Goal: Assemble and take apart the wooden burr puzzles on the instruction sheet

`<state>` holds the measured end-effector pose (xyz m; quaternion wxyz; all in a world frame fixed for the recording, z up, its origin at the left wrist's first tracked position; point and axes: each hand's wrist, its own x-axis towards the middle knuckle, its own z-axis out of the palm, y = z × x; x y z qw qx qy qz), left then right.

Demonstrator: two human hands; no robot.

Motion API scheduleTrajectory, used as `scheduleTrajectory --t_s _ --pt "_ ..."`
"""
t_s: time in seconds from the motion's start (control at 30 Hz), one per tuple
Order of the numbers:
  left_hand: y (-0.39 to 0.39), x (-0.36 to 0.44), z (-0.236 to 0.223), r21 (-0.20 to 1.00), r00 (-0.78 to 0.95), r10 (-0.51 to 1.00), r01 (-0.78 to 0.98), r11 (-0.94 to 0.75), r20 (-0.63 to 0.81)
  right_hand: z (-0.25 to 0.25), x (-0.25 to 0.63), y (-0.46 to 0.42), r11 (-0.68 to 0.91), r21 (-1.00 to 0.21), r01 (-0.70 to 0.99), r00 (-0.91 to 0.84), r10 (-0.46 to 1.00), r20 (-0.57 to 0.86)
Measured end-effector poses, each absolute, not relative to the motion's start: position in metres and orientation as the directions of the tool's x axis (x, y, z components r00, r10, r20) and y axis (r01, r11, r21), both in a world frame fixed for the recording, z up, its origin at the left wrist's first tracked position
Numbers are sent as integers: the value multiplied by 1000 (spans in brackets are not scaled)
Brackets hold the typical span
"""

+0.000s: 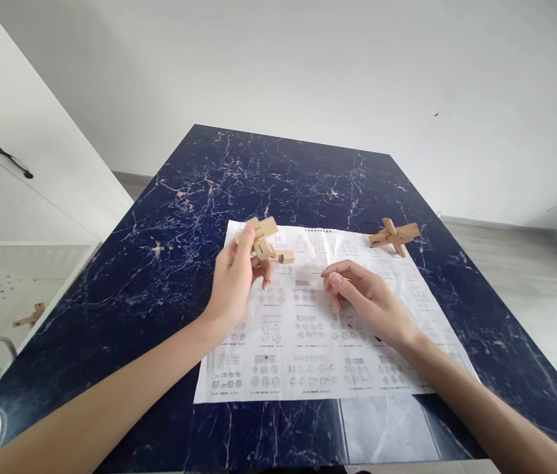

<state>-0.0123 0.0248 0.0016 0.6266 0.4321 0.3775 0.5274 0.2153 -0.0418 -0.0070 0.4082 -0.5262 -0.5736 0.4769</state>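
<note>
My left hand point(236, 266) is closed around a partly assembled wooden burr puzzle point(263, 238) of pale, crossed, notched sticks, with a dark mark on one end. A short pale wooden block point(286, 257) shows just right of those fingers; whether it belongs to the held puzzle or lies apart, I cannot tell. Over the paper, my right hand point(360, 293) has loosely bent fingers with the thumb apart, and nothing shows between them. Beneath both hands lies a creased white instruction sheet point(318, 388) printed with small diagrams.
A browner wooden cross-shaped puzzle point(394, 237) with dark markings stands at the sheet's upper right corner. The dark blue marbled table point(268, 171) has a pale wall behind it. At left are a white cabinet point(26, 118) and another wooden cross point(30, 316) below table level.
</note>
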Motion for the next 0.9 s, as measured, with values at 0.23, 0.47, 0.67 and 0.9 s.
scheduleTrajectory --t_s 0.23,0.47,0.67,0.9 --pt "32 -19 -6 995 -46 998 -87 -52 48 -11 214 -44 3 -954 300 -128 991 -38" --pt "18 -10 -1 994 441 894 -26 105 -83 -16 210 -46 200 -854 479 -114 980 166" --pt "17 -10 0 992 488 871 -73 99 -52 -12 211 -47 341 -712 614 -316 933 174" --pt "17 -9 -1 981 473 880 -144 131 -48 -15 214 -45 290 -688 665 -224 956 187"
